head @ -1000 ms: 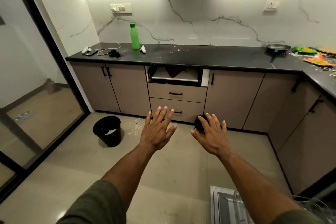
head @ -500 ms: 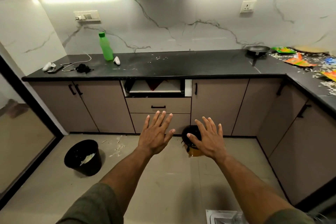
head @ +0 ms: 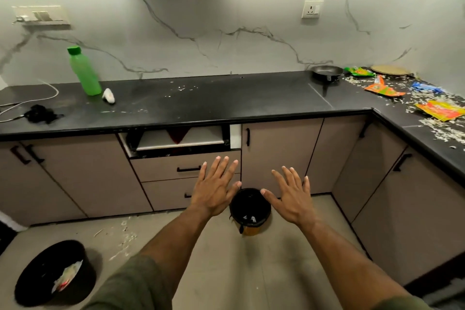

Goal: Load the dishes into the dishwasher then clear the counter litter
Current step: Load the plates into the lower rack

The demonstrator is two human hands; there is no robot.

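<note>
My left hand (head: 215, 187) and my right hand (head: 292, 197) are stretched out in front of me, fingers straight and spread, holding nothing. Between and below them a small black-lined bin (head: 250, 210) stands on the floor. At the right end of the black counter (head: 201, 106) lie a dark frying pan (head: 326, 72), a round plate (head: 389, 69), a green wrapper (head: 359, 72), an orange wrapper (head: 382, 88), a blue wrapper (head: 425, 87), a yellow-orange wrapper (head: 440, 109) and white scraps (head: 442, 131). No dishwasher is visible.
A green bottle (head: 84, 72) and a small white object (head: 108, 95) stand on the counter's left, beside a white cable (head: 27, 102) and a black bundle (head: 41, 114). A black bucket (head: 54, 273) with litter sits on the floor at lower left. One top drawer (head: 176, 139) stands open.
The view has swung right and moved closer to the counter, revealing more litter on the right. Both hands stay spread and empty, now a little further apart.
</note>
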